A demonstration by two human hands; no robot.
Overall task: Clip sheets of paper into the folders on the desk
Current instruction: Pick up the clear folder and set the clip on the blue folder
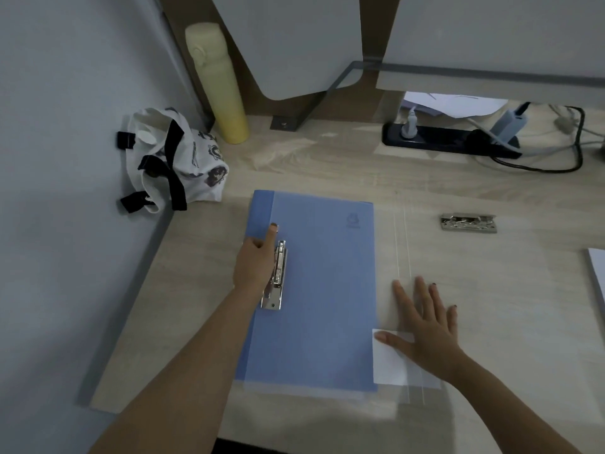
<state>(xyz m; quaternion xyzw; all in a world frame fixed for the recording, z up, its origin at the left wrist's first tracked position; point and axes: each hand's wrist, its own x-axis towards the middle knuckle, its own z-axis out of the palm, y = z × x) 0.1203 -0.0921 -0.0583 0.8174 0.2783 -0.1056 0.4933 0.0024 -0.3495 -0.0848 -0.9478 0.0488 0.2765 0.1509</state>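
Observation:
A blue folder (320, 290) lies flat in the middle of the desk, with a translucent cover sheet (401, 257) reaching past its right edge. A metal clip (276, 276) lies along the folder's left side. My left hand (255, 263) grips this clip from the left, its index finger stretched out on the folder's spine. My right hand (425, 326) lies flat with fingers spread on the translucent sheet, its thumb on a white sheet of paper (389, 365) at the folder's lower right corner. A second metal clip (468, 222) lies loose further right.
A white cloth bag with black straps (170, 162) and a yellow bottle (219, 83) stand at the back left by the wall. A black power strip (448, 139) with cables runs along the back right. A stack of white paper (597, 270) shows at the right edge.

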